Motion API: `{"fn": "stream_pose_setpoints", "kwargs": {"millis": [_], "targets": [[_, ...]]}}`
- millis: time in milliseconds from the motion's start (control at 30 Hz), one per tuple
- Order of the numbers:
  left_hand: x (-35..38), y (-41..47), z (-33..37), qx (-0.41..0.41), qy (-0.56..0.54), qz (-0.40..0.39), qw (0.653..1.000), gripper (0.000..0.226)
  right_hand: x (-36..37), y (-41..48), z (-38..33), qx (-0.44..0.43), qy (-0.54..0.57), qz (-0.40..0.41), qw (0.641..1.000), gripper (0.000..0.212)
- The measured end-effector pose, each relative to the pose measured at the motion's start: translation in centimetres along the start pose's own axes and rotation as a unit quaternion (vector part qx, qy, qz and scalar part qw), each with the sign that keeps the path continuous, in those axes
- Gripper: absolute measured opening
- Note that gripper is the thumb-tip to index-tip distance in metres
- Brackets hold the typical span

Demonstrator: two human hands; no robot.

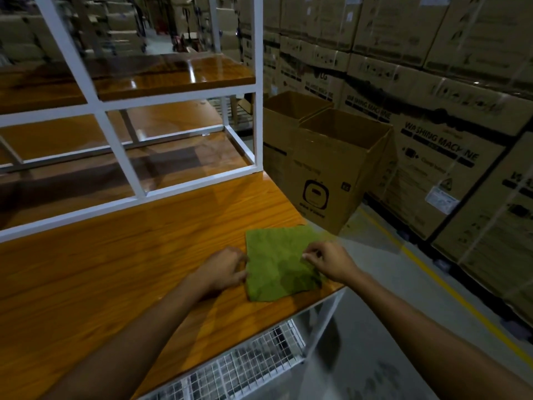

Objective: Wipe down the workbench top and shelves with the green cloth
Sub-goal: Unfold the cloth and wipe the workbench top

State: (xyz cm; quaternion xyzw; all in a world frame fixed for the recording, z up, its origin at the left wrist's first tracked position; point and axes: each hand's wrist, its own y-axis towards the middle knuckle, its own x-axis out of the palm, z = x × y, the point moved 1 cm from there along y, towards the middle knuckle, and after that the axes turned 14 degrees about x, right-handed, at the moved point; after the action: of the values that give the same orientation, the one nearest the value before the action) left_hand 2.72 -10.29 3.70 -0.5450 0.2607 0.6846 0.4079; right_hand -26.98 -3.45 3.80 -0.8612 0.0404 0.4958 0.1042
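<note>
Stacked cardboard cartons [432, 116] wall in the right side of a dim warehouse, and two open boxes [331, 157] stand on the floor just beside the end of the wooden counter [115, 269]. On that counter, at its near right corner, the green cloth [279, 261] lies flat and roughly square, one edge almost at the counter's end. White-framed shelves [173, 76] rise behind it, their wooden boards glossy.

Both hands are at the cloth. The left hand [225, 269] rests at its left edge, fingers curled onto the border. The right hand [328, 261] pinches the cloth's right side between thumb and fingertips, the grip closed on the fabric.

This looks like the step of arranging or gathering the cloth, not wiping proper. The next move likely calls for bunching or flattening the cloth under one palm, then pressing down and sweeping leftward along the counter, taking care that it does not slide off the nearby corner.
</note>
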Motion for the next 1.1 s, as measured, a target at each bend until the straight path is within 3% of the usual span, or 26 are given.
{"fn": "stream_pose_setpoints", "kwargs": {"millis": [100, 267, 500, 633, 767, 933, 1034, 1100], "targets": [[1.8, -1.8, -0.9, -0.065, 0.025, 0.052, 0.996, 0.055, 1.0, 1.1, -0.5, -0.005, -0.016, 0.059, 0.998, 0.029], [6.9, -5.8, -0.8, -0.164, -0.009, 0.084, 0.983, 0.076, 4.3, 2.9, -1.8, -0.039, -0.055, 0.069, 0.995, 0.042], [8.9, -7.7, 0.1, -0.269, 0.004, 0.201, 0.942, 0.069, 11.1, 3.7, -4.9, 0.000, -0.192, 0.007, 0.981, 0.082], [9.2, -9.1, -0.7, -0.223, -0.002, 0.174, 0.959, 0.075, 12.8, -0.2, -6.7, -0.050, -0.209, -0.005, 0.977, 0.081], [9.6, -10.8, 0.1, -0.192, 0.013, 0.153, 0.969, 0.074, 11.9, -4.7, -3.6, -0.083, -0.217, -0.004, 0.973, 0.084], [10.2, -14.3, 0.8, -0.189, 0.026, 0.135, 0.972, 0.075, 7.9, -1.2, 1.3, 0.083, -0.217, 0.035, 0.972, 0.090], [10.5, -17.4, -0.5, -0.214, 0.028, 0.145, 0.966, 0.075, 9.2, 1.3, -1.1, 0.163, -0.194, 0.052, 0.966, 0.087], [10.6, -19.5, -1.7, -0.224, 0.033, 0.154, 0.962, 0.074, 11.4, 1.3, -4.7, 0.158, -0.195, 0.050, 0.967, 0.083]]}}
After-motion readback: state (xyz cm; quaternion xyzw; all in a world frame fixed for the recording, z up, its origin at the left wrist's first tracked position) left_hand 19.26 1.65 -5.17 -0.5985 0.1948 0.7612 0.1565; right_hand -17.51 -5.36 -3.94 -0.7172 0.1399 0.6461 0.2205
